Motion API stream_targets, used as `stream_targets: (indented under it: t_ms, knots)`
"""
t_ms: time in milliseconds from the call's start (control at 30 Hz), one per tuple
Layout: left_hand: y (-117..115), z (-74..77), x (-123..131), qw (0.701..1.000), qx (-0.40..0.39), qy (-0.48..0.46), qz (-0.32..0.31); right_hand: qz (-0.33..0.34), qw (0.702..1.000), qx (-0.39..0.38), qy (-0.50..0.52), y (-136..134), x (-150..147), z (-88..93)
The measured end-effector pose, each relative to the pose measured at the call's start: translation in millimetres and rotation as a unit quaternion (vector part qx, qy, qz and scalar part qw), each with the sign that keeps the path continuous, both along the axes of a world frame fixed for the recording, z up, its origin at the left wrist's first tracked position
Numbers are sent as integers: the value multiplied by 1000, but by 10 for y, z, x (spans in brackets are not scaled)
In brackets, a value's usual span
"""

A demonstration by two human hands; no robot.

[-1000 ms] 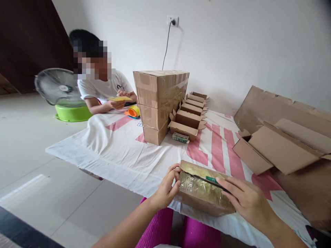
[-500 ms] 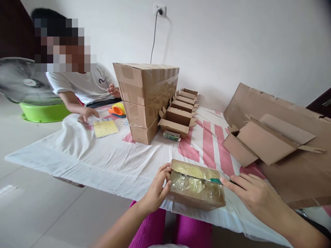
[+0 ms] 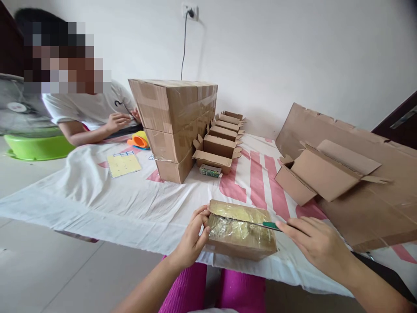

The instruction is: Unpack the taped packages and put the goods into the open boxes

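Note:
A small taped cardboard box [image 3: 241, 241] lies at the table's near edge, right in front of me. Clear tape covers its top, and a slit runs lengthwise along it. My left hand [image 3: 194, 234] grips the box's left end, fingers at the upper corner and thumb on the near side. In my right hand [image 3: 312, 239] is a utility knife [image 3: 270, 225] with a green and dark handle. Its thin blade lies along the slit, toward the right half of the box.
Stacked sealed boxes [image 3: 180, 126] stand behind, beside a row of open boxes [image 3: 213, 156] and a small green carton [image 3: 210, 171]. An open box [image 3: 325, 174] leans on large cardboard [image 3: 391, 195] at right. Across the table sits a person [image 3: 87, 108] near a yellow card [image 3: 124, 164] and tape dispenser [image 3: 138, 141].
The view has swung slightly right, so everything sits further left. The knife remains at the slit. The other person's hand has lifted from beside the yellow card to near their other hand.

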State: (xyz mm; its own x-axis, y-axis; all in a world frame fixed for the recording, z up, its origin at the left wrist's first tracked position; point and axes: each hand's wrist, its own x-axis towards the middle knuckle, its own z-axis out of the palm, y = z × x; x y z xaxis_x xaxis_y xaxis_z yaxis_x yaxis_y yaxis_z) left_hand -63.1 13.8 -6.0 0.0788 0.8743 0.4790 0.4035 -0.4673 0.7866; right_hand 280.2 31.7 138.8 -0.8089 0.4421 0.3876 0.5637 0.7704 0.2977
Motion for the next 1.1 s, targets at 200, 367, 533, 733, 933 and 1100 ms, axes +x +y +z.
stream_targets:
  t_ms: [200,367,533,733,933,1100]
  knots:
    - [-29,30,-15,999,1,33,12,-18,998,-10,-67,94,-105,-133]
    - [-39,25,-6,999,8,43,17,-38,998,-11,-57,67,191,-159]
    - [-31,63,-5,999,20,39,1,-64,996,-8,-63,37,424,-205]
    - [-23,31,-11,999,9,31,18,-68,997,-26,-40,40,534,-259]
    - [-12,-22,-48,1000,-4,4,6,-84,995,-41,33,13,573,-323]
    - [-101,92,-114,992,14,25,-121,-148,966,-146,154,-25,613,-425]
